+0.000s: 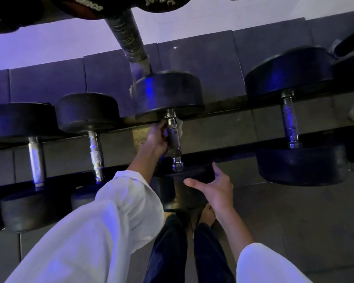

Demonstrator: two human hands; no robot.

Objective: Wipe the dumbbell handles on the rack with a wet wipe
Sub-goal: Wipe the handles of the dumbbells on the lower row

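Observation:
Black round-headed dumbbells lie side by side on a low rack rail (229, 104). My left hand (158, 137) curls around the knurled steel handle (175, 142) of the middle dumbbell (168, 92). A white wet wipe (180, 128) peeks out from behind the handle, on its right side. My right hand (215, 185) is spread with thumb and fingers straight, against the near head (189, 174) of that same dumbbell. Three more handles show: two on the left (36, 160) (95, 154) and one on the right (289, 123).
A slanted rack post (129, 37) rises behind the middle dumbbell to an upper tier of weights (84, 7). Dark tiled floor (294, 211) lies under the rack. My legs and a foot (208, 214) are right below my right hand.

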